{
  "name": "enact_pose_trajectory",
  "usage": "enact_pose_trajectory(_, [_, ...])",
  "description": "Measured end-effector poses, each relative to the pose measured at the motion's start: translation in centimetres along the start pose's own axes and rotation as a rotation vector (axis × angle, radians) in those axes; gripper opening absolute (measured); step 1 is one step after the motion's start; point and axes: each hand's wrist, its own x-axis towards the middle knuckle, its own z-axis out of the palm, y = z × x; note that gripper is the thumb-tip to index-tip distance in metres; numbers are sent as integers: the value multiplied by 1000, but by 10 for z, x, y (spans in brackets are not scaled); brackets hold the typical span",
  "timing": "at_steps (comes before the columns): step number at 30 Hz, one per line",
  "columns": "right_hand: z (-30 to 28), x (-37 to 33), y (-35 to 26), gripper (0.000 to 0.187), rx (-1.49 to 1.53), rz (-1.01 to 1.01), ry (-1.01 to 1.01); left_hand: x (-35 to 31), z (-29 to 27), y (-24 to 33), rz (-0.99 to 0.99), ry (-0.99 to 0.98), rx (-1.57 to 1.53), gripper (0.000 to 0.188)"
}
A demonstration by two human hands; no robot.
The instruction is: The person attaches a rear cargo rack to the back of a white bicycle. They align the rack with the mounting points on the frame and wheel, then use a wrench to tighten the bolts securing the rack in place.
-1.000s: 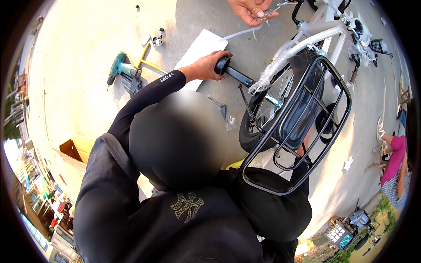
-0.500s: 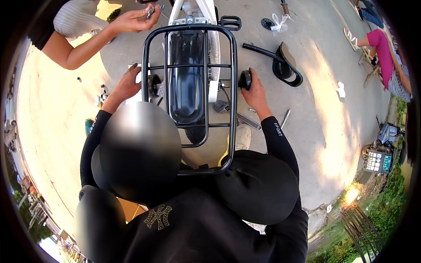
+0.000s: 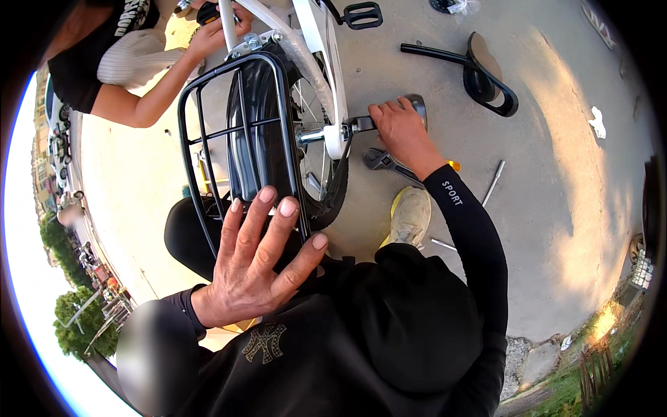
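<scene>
Training-wheel arm [image 3: 363,124] gripped by right hand [image 3: 401,133], right of rear rack [image 3: 242,128]; left hand [image 3: 253,271] splayed open by rack's near end; arm best kept steady

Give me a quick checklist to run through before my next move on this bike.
1. Right hand holding the training wheel: ok.
2. Left hand open: ok, its fingers are spread.
3. Bracket tight: cannot tell from a picture.
4. Adjustable wrench in sight: ok, on the ground below your right hand.
5. Saddle fitted: not ok, it lies off the bike.
6. Co-worker's hand away from the bike: not ok, it shows beside a white tube.
</scene>
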Motion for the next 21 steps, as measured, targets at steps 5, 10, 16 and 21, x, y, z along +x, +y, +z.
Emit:
enact_pose_trajectory(5, [21,6,-7,16,130,217,-204,14,-2,3,-252,42,-220,98])
enact_pose_trajectory(10, [28,14,-10,10,167,233,-300,23,-6,3,-241,-57,-211,102])
enact_pose_trajectory(16, [26,23,11,6,246,54,-347,18,1,-9,-184,-45,-240,88])
enact_pose_trajectory(21, [29,23,-2,9,222,138,-347,23,-7,-1,-203,-77,-249,88])
